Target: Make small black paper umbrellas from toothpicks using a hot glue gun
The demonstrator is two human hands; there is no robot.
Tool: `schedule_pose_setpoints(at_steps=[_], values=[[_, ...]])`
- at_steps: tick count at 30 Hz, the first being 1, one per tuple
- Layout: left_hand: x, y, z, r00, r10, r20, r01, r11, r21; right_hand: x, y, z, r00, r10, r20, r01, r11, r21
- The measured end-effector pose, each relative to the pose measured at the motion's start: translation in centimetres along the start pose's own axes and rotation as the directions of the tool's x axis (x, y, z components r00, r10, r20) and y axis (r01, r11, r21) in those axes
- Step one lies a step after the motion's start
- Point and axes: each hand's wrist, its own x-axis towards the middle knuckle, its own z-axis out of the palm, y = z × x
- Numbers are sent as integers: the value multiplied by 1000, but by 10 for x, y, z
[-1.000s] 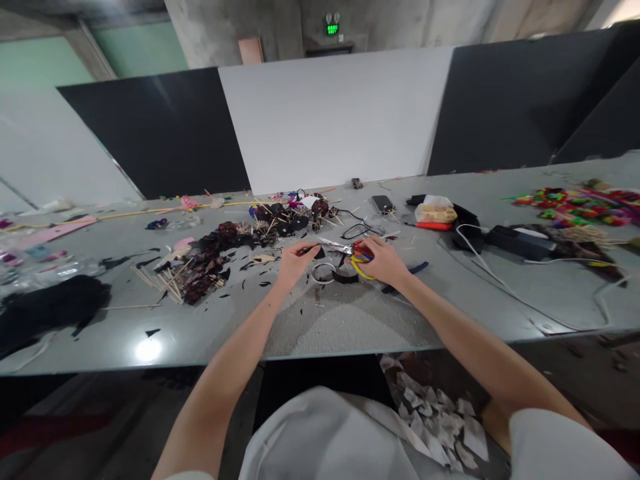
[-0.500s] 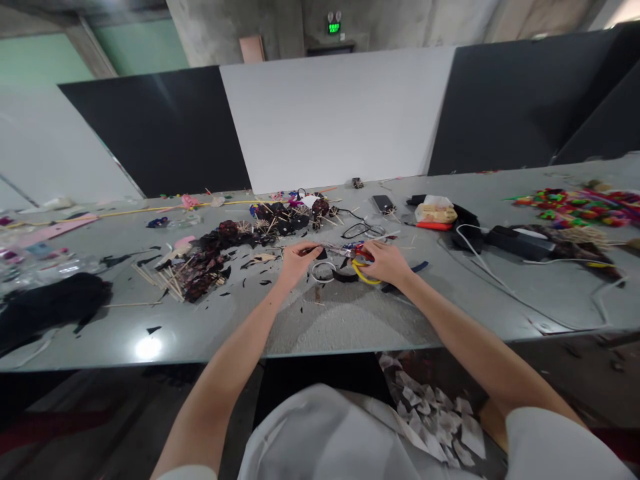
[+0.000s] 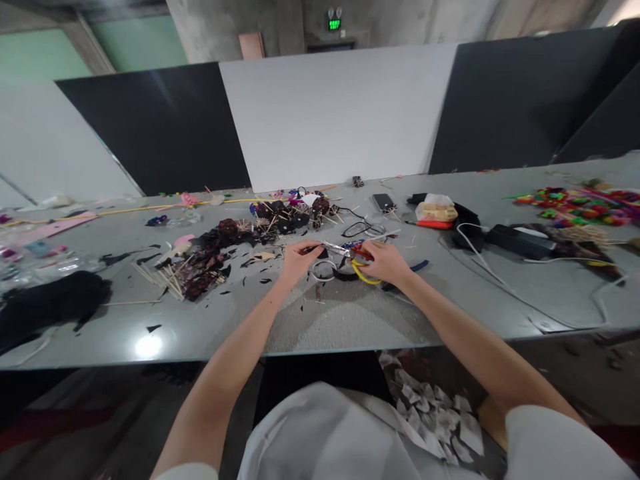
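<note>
In the middle of the table, my right hand (image 3: 384, 263) is closed around the red handle of a pair of scissors (image 3: 341, 250). Their metal blades point left, towards my left hand (image 3: 298, 261). Thumb and fingers of that hand pinch a small black scrap (image 3: 323, 254), perhaps cloth, close to the blade tips. Whether the blades touch it I cannot tell. Below the scissors lie a white ring (image 3: 324, 271), a dark strip (image 3: 344, 276) and a yellow loop (image 3: 367, 275) near my right fingers.
Left of my hands lies a pile of dark clusters (image 3: 200, 270) with wooden sticks, among black scraps. Further back are spiky stick balls (image 3: 273, 220) and a phone (image 3: 383, 203). On the right are a black box (image 3: 520, 241), a white cable (image 3: 493, 273) and colourful bits (image 3: 575, 208).
The scissors' blades now show more clearly and reach closer to my left fingers. Both hands have stayed almost in place.
</note>
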Motion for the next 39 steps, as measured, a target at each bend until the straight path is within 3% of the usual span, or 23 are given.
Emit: schedule_pose_setpoints(at_steps=[16, 39], values=[[3, -9, 2, 999, 36, -12, -37, 999, -31, 1, -2, -4, 998, 31, 53, -31, 999, -10], [2, -10, -1, 999, 35, 1, -35, 999, -9, 0, 1, 0, 1000, -1, 12, 1, 1000, 6]])
